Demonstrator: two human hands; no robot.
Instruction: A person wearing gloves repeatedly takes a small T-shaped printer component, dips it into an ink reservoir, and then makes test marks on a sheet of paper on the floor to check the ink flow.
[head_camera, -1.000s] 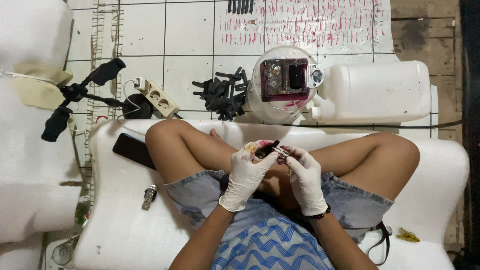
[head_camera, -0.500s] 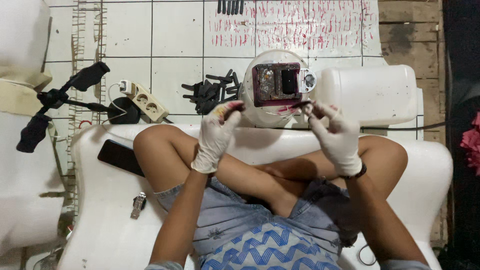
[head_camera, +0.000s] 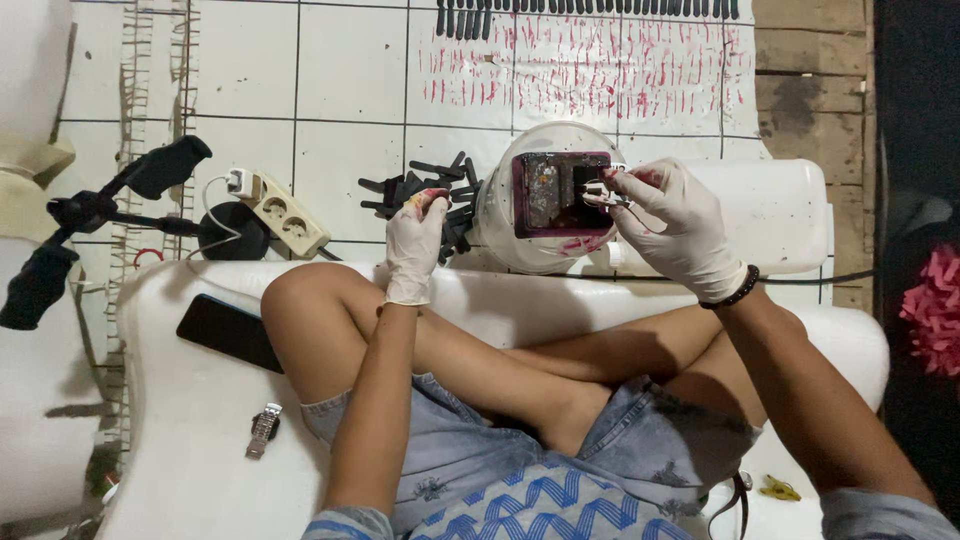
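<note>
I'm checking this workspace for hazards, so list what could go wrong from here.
1. The right hand holds a small dark piece over the pink-stained ink tray; a drip could stain the bare legs below.
2. The left hand, its glove already smeared, reaches into the pile of black pieces and may soil them.
3. The power strip lies on the floor near the wet work; splashes could reach it.

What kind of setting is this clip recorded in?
Probably an informal home workshop on a tiled floor: paint-streaked sheet, pile of small black parts, power strip, gloved hands at a stained container.
</note>
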